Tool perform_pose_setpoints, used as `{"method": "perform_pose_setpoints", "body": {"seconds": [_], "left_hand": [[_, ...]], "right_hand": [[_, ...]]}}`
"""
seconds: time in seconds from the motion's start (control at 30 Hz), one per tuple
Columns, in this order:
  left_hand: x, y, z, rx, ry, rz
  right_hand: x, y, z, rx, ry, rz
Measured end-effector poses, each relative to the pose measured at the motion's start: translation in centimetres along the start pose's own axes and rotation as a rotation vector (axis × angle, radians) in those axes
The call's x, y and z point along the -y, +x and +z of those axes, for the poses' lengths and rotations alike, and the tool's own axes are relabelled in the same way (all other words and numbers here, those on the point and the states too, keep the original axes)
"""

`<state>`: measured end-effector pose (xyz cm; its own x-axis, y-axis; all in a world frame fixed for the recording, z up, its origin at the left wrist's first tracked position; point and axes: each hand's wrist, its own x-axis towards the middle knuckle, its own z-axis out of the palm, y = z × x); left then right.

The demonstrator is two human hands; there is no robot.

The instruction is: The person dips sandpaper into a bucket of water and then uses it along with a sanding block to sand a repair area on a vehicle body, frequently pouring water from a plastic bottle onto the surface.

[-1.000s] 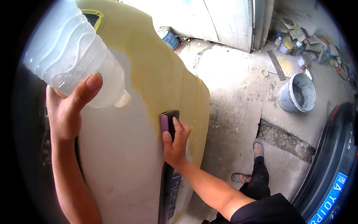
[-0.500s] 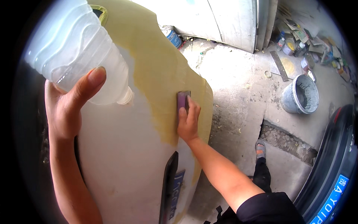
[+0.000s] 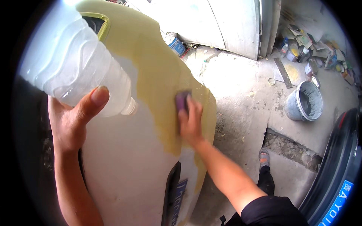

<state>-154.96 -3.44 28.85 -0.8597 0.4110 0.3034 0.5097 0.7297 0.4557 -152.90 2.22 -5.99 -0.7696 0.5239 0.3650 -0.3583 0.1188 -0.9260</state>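
Holding, left hand (image 3: pixel 69 126): one large translucent white ribbed plastic bottle (image 3: pixel 81 64), tilted neck-down to the right, your thumb across its near side, fingers hidden behind. Grasping, right hand (image 3: pixel 192 122): one purple-and-dark rectangular block (image 3: pixel 182 101), blurred, pressed between thumb and fingers, lying on the yellow-coated area (image 3: pixel 151 81) of a pale grey car panel (image 3: pixel 117 162). Changed since one second ago: your block sat lower, beside the long black trim strip (image 3: pixel 173 180); now it lies farther up the yellow, and the strip's upper end is uncovered. Unchanged: your left-hand hold; the grey round bucket (image 3: pixel 290 107) upright on the concrete floor (image 3: pixel 237 105).
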Motion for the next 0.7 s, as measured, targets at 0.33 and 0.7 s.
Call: {"method": "perform_pose_setpoints", "body": {"seconds": [0.33,0.7], "left_hand": [[0.1,-0.3,0.5,-0.076,0.049,-0.016],[0.4,-0.3,-0.2,-0.108,0.046,0.009]], "right_hand": [[-1.7,7.5,0.3,-0.019,0.008,0.026],[5.0,-2.4,-0.3,0.031,0.070,-0.057]]}}
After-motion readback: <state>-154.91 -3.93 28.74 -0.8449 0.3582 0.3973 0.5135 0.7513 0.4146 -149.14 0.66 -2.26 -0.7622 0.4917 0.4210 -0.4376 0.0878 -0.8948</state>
